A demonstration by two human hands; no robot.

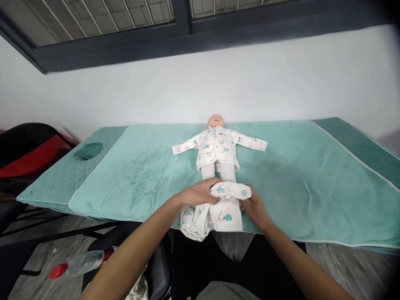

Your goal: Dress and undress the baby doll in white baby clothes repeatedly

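A baby doll [215, 121] lies on its back on the turquoise massage bed cover [150, 166], its head toward the wall. It wears a white patterned jacket [218, 146] with both sleeves spread out, and its legs [228, 172] point toward me. My left hand [204, 191] and my right hand [253, 204] grip the two sides of the white patterned baby pants [229, 189] around the lower legs. The feet are hidden in the cloth. One pant leg [225, 216] hangs toward the bed's front edge; the other is bunched at the left.
Below the bed on the left, a plastic bottle [83, 263] with a red cap lies on a black chair [161, 266]. A red and black chair [34, 154] stands at the far left. The bed has a face hole [88, 151]. Behind it is a white wall [200, 91] under a window.
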